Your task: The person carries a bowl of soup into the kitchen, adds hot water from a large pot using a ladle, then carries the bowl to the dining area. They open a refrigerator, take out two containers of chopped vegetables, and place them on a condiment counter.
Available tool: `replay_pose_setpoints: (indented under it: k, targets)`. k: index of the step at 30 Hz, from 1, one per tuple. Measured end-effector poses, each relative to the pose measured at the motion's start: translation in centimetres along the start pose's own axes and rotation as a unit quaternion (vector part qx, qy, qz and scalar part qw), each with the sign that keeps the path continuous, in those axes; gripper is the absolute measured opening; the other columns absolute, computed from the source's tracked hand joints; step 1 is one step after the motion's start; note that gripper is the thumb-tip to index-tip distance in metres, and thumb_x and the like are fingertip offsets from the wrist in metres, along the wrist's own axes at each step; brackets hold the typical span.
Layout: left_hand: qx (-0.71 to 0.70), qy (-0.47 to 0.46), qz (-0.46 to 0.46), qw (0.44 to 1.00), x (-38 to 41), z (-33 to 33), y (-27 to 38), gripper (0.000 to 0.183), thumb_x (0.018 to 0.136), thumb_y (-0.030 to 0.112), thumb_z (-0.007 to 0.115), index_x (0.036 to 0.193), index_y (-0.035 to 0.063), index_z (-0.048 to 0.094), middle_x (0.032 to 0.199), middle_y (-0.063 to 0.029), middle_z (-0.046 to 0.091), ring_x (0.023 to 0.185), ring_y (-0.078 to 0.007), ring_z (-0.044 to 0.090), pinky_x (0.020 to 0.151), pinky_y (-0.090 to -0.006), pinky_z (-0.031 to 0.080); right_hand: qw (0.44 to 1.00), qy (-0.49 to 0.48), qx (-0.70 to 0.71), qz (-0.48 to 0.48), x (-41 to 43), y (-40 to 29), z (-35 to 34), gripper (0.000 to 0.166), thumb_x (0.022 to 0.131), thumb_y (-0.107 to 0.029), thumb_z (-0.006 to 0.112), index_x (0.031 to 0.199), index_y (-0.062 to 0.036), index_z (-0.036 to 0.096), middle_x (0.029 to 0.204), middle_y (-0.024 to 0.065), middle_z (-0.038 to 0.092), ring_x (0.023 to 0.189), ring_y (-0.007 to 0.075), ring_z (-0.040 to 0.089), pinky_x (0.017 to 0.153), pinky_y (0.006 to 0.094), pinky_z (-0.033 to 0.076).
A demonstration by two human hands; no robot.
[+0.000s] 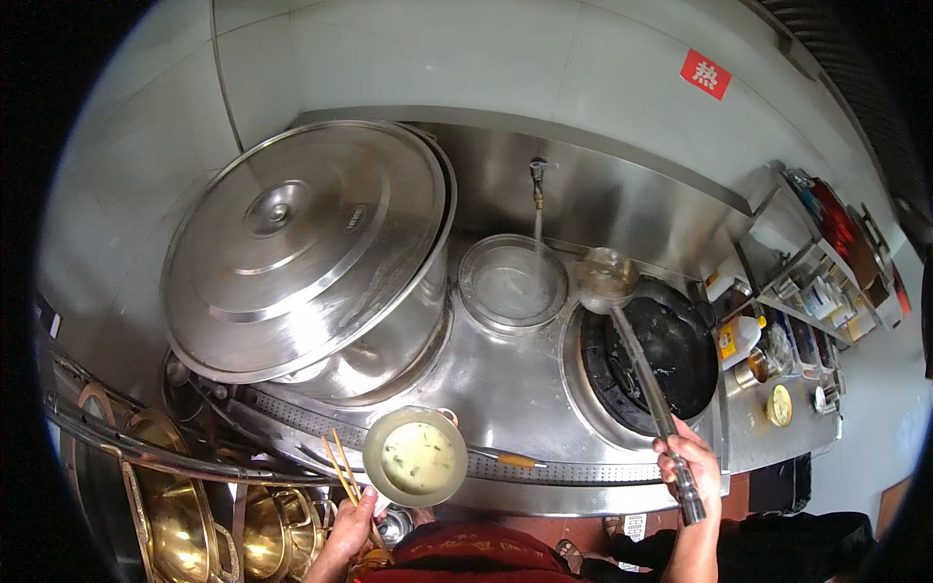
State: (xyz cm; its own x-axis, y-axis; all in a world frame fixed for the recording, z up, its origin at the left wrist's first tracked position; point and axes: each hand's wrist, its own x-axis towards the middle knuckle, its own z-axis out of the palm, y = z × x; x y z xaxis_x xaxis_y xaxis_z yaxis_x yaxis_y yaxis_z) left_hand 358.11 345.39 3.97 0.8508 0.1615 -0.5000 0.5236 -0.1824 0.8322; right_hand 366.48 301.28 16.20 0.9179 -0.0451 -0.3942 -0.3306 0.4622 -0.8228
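My left hand [355, 514] grips a small metal pot [372, 444] at its near-left side, with a bit of white material at the grip. Pale yellowish soup [419, 458] with dark green bits fills the pot. Two wooden chopsticks [340, 466] stick up from the same hand. In my right hand [689, 455] is the handle of a long metal ladle [606, 280], its bowl pointing away from me over the far-left rim of a black wok [674, 350]. The wok has a wet, dark inside. What the ladle's bowl contains is unclear.
A huge lidded steel stockpot [321, 270] takes up the left of the range. Water runs from a wall tap [538, 178] into a round metal basin [512, 288]. A wooden-handled tool [517, 460] lies on the perforated front strip. Brass pots [178, 517] stand lower left; a jug [742, 339] stands right.
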Motion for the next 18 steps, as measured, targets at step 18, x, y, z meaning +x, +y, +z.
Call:
replay_pose_setpoints:
  k: [18]
  targets:
    - [-0.028,-0.046,0.025,0.998,1.3,1.7,1.5,0.049,0.093,0.044,0.040,0.070,0.0026,0.051,0.062,-0.0009,0.047,0.057,-0.0110,0.042,0.054,-0.0261,0.034,0.682,0.266,-0.663,-0.157,0.5,1.7,-8.6,0.062,0.067,0.000,0.059,0.126,0.0032,0.042,0.080,0.0199,0.063,0.067,0.0286,0.063,0.061,0.0324,0.050]
